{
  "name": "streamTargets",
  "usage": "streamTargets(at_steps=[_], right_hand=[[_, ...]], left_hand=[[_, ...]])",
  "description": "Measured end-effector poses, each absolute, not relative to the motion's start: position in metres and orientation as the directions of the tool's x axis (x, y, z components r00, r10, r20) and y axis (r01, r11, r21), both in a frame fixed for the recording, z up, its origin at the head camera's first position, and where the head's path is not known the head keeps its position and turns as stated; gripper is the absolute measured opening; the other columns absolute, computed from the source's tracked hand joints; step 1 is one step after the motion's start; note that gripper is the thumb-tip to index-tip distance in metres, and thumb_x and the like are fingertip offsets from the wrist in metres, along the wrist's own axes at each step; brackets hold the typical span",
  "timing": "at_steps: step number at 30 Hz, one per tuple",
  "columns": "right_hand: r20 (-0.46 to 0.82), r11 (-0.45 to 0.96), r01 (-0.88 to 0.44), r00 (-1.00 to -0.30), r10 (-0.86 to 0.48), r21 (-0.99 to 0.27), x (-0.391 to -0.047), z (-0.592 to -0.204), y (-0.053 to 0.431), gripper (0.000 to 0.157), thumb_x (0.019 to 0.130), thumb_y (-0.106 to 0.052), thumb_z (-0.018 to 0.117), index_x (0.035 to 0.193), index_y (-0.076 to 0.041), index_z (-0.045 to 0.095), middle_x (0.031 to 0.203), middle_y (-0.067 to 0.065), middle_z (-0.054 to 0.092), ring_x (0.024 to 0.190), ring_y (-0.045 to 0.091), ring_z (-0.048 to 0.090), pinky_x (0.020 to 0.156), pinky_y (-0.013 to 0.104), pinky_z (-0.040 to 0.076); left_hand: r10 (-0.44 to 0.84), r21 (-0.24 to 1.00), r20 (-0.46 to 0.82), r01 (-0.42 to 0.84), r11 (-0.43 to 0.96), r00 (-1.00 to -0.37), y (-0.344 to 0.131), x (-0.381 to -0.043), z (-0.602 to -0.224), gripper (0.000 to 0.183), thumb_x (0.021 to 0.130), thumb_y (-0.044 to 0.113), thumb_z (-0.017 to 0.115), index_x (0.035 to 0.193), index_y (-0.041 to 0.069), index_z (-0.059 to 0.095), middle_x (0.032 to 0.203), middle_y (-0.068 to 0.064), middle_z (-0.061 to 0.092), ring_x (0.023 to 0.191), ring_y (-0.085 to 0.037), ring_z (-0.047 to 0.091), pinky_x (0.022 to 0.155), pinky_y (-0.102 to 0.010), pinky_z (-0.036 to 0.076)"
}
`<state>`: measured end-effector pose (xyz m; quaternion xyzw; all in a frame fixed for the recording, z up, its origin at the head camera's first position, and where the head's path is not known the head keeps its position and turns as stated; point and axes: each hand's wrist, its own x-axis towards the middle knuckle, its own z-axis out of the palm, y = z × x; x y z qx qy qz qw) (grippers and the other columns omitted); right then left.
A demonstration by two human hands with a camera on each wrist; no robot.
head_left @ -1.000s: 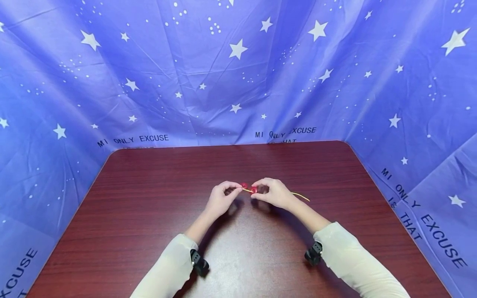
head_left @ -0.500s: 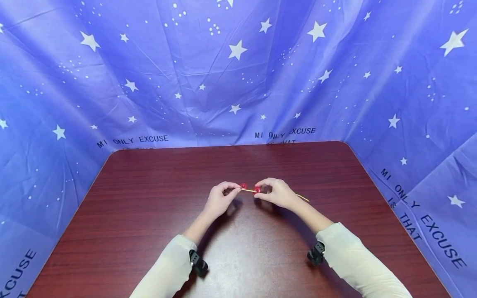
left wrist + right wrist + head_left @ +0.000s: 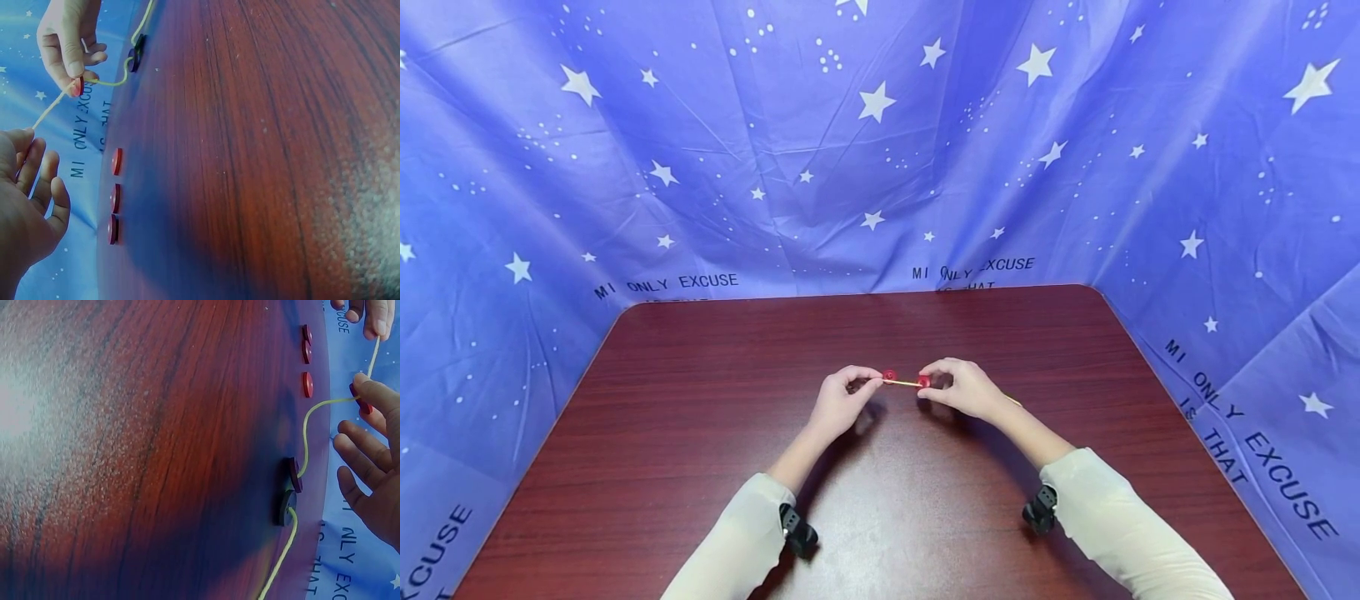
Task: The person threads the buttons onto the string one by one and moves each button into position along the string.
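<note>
Above the wood-grain surface (image 3: 880, 500), the left hand (image 3: 844, 398) pinches a yellow cord (image 3: 904, 383) and the right hand (image 3: 964, 390) pinches a red button (image 3: 78, 86) that appears threaded on it, the span between them straight, seemingly because both hold it in tension. Two darker strung buttons (image 3: 295, 475) rest near the right hand; three loose red buttons (image 3: 117, 161) lie near the left hand.

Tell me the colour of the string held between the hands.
Yellow; the string shows best in the right wrist view.
</note>
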<state>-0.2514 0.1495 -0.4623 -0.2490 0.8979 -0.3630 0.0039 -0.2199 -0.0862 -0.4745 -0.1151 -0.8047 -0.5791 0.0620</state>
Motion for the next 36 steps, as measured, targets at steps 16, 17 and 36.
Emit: streamTargets(at_steps=[16,17,36], right_hand=[[0.155,0.632,-0.414,-0.892,-0.424,-0.655,-0.251,-0.461,0.163,0.029,0.074,-0.023,0.078,0.098,-0.009,0.069,0.081,0.000,0.067,0.072,0.011,0.058,0.063,0.021,0.046],[0.155,0.633,-0.411,-0.894,-0.421,-0.656,-0.251,-0.461,0.164,0.028,0.074,-0.023,0.078,0.097,-0.009,0.069,0.080,0.000,0.067,0.072,0.011,0.058,0.063,0.021,0.045],[0.133,0.635,-0.383,-0.904,-0.406,-0.671,-0.253,-0.465,0.165,0.027,0.075,-0.021,0.077,0.098,-0.008,0.069,0.080,-0.001,0.066,0.074,0.013,0.059,0.065,0.020,0.046]], left_hand=[[0.087,0.926,0.220,0.236,0.294,-0.972,-0.084,-0.219,-0.472,0.017,0.084,0.014,0.069,0.096,0.002,0.070,0.086,-0.015,0.070,0.066,-0.011,0.052,0.060,-0.019,0.043],[0.090,0.926,0.221,0.238,0.295,-0.971,-0.084,-0.219,-0.472,0.017,0.084,0.014,0.069,0.096,0.002,0.070,0.086,-0.014,0.070,0.066,-0.010,0.052,0.060,-0.018,0.043],[0.180,0.886,0.152,0.215,0.412,-0.972,-0.075,-0.225,-0.484,0.009,0.083,0.013,0.069,0.091,0.008,0.071,0.087,-0.007,0.070,0.070,-0.007,0.058,0.074,-0.021,0.048]])
